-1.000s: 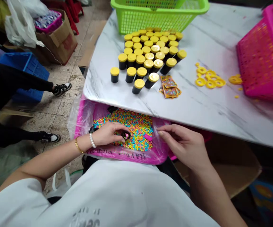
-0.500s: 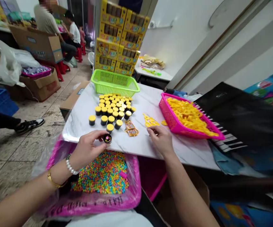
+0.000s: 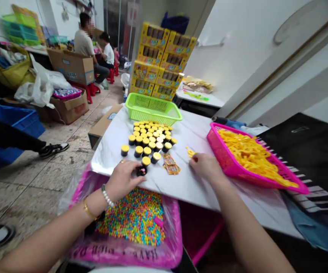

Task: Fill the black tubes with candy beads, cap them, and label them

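Note:
My left hand (image 3: pixel 123 179) pinches a small black cup (image 3: pixel 142 171) at the table's front edge. The cup has no lid, and a few coloured candy balls show inside. Just behind it stand several black cups with yellow lids (image 3: pixel 138 150), grouped in rough rows. My right hand (image 3: pixel 206 167) is low over the table, its fingers drawn together on a yellow plastic piece (image 3: pixel 190 152); the hand partly hides this piece. Between my hands lie small orange printed packets (image 3: pixel 171 165).
A pink tray of coloured candy balls (image 3: pixel 132 220) sits below the table edge. On the right is a pink basket (image 3: pixel 232 178) of yellow plastic pieces. A green basket (image 3: pixel 152 113) stands behind the cups, with yellow boxes (image 3: pixel 160 62) stacked beyond. Two people sit further back.
The view has swung left, so things appear further right. My right fingers have come onto the yellow pieces and cover more of them. My left hand still holds the black cup.

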{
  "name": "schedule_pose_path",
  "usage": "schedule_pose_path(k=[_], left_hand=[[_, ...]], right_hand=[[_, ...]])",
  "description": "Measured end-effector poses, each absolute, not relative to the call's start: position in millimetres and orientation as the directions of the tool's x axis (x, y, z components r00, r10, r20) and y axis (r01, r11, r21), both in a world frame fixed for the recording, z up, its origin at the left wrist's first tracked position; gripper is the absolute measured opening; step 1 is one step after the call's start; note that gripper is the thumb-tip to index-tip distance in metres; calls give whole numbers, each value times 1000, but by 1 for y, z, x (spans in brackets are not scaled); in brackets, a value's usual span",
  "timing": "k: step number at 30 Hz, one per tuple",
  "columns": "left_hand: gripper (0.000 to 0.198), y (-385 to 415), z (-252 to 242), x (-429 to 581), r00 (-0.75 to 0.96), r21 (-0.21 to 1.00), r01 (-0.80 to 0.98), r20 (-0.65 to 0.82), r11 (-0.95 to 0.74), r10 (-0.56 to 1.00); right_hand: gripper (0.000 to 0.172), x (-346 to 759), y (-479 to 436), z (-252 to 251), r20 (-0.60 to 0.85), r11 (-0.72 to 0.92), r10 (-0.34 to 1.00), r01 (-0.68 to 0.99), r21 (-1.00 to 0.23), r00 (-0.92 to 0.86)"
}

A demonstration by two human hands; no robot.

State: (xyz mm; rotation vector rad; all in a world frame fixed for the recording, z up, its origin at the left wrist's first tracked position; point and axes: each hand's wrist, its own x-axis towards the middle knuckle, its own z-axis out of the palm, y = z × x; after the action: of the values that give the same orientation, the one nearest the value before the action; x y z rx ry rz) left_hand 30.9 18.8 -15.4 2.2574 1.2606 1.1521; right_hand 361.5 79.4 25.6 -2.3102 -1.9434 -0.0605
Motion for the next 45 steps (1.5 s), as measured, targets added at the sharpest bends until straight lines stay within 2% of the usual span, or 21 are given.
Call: schedule_pose_path(k=[1,2,3,4,5,6,7,10,12,14,20,26,33,37,42,45], left_hand=[[30,17,-15,33,300,600,565,490,-566,819],[29,14,-16,36,312,604,560,480,-567,820],[27,12,-16,40,326,609,554,470,-569,820],[25,9,-16,43,341,611,548,461,-571,820],[23,7,-16,47,353,611,545,454,-574,818],[21,6,-16,50,365,606,545,450,-579,815],[21,5,-16,53,376,596,550,448,-585,811],[23,4,-16,58,394,556,584,442,-591,806],[23,5,-17,59,396,540,602,438,-588,807],[21,6,-18,59,404,534,607,430,-588,807],[19,6,-18,58,420,521,612,423,-595,803],[22,6,-15,56,444,518,603,414,-607,794],[18,6,-18,57,434,528,591,430,-610,792],[18,7,-17,57,445,521,591,427,-616,787],[17,7,-18,57,449,524,591,419,-614,790],[16,4,-14,57,451,540,590,396,-600,800]], right_hand=[[20,362,72,27,102,-170,978,979,-111,181],[19,360,63,28,94,-167,977,960,-224,191],[19,357,52,29,76,-151,977,904,-400,197],[20,351,40,29,52,-123,979,783,-610,195],[24,342,27,29,28,-90,982,595,-799,186],[28,330,15,28,5,-61,986,386,-920,167],[30,316,5,27,-13,-46,988,218,-975,152],[32,270,-12,20,-134,-131,986,-39,-991,100],[35,246,-11,15,-231,-226,972,-109,-968,32],[35,233,-7,10,-263,-258,965,-137,-956,15],[33,234,0,4,-235,-231,971,-92,-969,34],[37,235,-1,10,-295,-294,955,-162,-942,-17],[36,232,-4,4,-244,-238,965,-67,-969,93],[35,229,-5,1,-200,-196,975,-47,-979,100],[37,228,-4,2,-209,-204,972,-54,-978,110],[38,227,-4,3,-205,-205,974,-4,-979,96]])
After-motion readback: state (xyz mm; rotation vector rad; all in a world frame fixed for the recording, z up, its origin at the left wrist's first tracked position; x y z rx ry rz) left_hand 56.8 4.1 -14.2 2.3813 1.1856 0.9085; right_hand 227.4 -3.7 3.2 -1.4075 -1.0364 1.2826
